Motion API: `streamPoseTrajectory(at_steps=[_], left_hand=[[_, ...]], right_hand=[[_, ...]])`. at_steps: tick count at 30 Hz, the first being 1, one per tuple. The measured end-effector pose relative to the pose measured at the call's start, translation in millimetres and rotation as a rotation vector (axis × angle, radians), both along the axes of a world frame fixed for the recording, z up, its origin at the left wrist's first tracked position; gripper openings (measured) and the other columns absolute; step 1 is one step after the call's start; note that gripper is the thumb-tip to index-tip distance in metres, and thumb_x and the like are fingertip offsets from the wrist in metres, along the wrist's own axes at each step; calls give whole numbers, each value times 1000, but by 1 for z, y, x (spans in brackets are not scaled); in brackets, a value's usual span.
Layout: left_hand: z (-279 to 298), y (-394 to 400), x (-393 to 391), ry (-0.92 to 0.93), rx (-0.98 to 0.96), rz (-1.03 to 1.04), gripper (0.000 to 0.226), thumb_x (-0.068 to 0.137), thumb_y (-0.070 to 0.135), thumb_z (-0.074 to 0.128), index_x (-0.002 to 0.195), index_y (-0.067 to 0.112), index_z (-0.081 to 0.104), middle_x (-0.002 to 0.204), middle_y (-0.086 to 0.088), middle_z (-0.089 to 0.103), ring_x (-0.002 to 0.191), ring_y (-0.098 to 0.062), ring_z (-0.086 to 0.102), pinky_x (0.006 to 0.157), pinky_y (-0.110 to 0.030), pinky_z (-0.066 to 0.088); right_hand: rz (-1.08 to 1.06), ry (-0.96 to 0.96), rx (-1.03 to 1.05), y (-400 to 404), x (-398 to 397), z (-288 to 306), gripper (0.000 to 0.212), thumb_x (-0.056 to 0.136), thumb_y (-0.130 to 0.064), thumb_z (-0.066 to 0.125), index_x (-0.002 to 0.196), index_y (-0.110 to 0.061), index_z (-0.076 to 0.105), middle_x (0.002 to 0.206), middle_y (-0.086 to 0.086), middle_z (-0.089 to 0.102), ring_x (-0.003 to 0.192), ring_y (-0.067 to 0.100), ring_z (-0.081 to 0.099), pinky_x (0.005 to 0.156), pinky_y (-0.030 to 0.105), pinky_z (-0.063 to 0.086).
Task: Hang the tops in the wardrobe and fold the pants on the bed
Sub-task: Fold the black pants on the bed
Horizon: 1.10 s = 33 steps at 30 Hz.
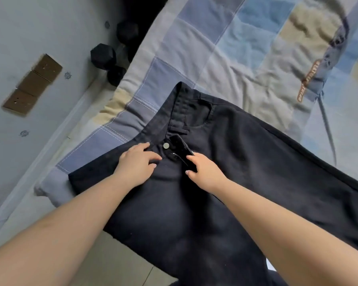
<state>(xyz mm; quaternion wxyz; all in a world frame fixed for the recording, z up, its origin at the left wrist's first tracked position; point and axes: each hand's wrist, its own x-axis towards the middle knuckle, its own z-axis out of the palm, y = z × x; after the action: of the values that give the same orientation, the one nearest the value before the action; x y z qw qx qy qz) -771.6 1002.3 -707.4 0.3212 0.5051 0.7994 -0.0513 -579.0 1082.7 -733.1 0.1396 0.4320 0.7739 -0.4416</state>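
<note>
Black jeans point(246, 162) lie spread face up across the corner of the bed point(225, 48), waistband toward the far left, legs hanging off the near edge. The fly is unzipped below a silver button point(166, 145). My left hand point(136, 162) rests on the fabric just left of the fly, fingers spread and slightly bent. On the right flap of the fly my right hand point(203, 170) grips the cloth, thumb and fingers curled round its edge.
A patchwork quilt in blue, grey and beige covers the bed. Black dumbbells point(103, 56) sit on the floor beside the bed at upper left. Flat cardboard pieces point(32, 83) lie on the grey floor. Tiled floor point(116, 263) shows below the jeans.
</note>
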Motion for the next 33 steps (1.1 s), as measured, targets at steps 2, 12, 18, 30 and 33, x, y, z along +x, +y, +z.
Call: streamPoseTrajectory(at_steps=[2,12,18,30,33], left_hand=[[-13,5,0,87,-44,-25,37,93,29,57,128,42,55,148,8,37,137,-18,29,111,-37,22],[-29,-6,-14,28,189,235,34,88,5,54,112,26,66,103,7,64,104,-15,59,97,-37,43],[-5,-8,11,-6,304,303,25,90,6,54,105,19,68,105,5,65,96,-12,57,88,-26,41],[24,25,278,-288,256,-11,26,88,4,55,97,25,67,97,10,64,95,-8,59,87,-20,41],[19,39,378,-305,181,-140,26,90,6,54,96,30,64,98,12,64,96,-8,59,88,-22,42]], right_hand=[[-209,94,74,-3,5,2,46,95,-19,51,140,-16,44,147,-1,39,131,16,40,106,23,28],[-217,309,-131,-57,-11,10,44,94,-25,53,138,-27,47,156,-5,25,143,10,21,115,23,17],[-588,409,-230,-53,18,19,28,93,-21,54,119,-28,62,126,-17,51,123,1,45,104,16,31],[-1037,411,-178,-78,319,37,24,94,-16,54,103,-36,62,114,-15,61,103,-9,55,79,6,40],[-1228,380,-146,-97,433,36,23,95,-16,52,101,-36,62,112,-16,62,105,-6,54,82,11,38]])
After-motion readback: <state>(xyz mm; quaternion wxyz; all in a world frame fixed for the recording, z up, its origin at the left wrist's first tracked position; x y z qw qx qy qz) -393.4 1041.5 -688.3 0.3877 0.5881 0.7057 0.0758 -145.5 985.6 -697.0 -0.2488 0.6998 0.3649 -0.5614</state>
